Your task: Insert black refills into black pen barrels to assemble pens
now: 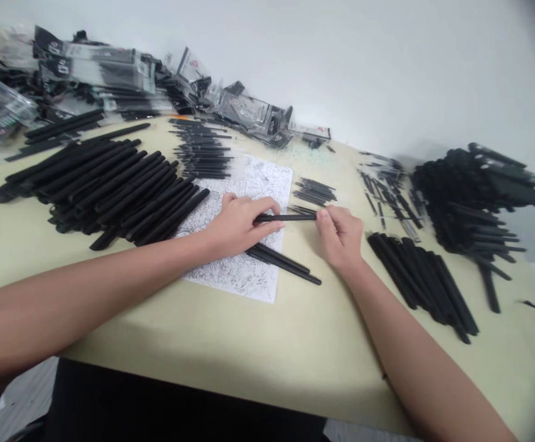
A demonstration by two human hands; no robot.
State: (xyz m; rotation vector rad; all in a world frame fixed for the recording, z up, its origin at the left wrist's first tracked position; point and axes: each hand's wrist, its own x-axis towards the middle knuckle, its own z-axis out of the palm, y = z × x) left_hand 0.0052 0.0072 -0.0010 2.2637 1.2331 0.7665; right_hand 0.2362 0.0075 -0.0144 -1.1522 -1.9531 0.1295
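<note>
Both hands meet over the middle of the table (pixel 258 331), and between them lies a single black pen (pixel 285 217), its long axis running almost level from left to right across the view. The left hand (pixel 237 224) rests palm-down on a scribbled sheet of paper (pixel 253 178), its fingers curled over and pinching the pen's left end, while the right hand (pixel 341 236) closes thumb and fingertips on the right end, so the pen spans the gap between the two grips and sits just above the sheet's right edge. Neither hand is nearer than the other; each has one end. Just below the left hand, a few loose pens (pixel 285 261) lie at a slant, partly on the paper and partly on the bare tabletop, close to both wrists. To the left a broad row of black pen barrels (pixel 110 184) lies side by side, and a second row (pixel 424 282) lies right of the right forearm, with a heaped pile (pixel 474 190) beyond it. A small bundle of thin refills (pixel 316 191) sits just past the held pen, and clear packaged sets (pixel 101 67) are stacked along the wall.
</note>
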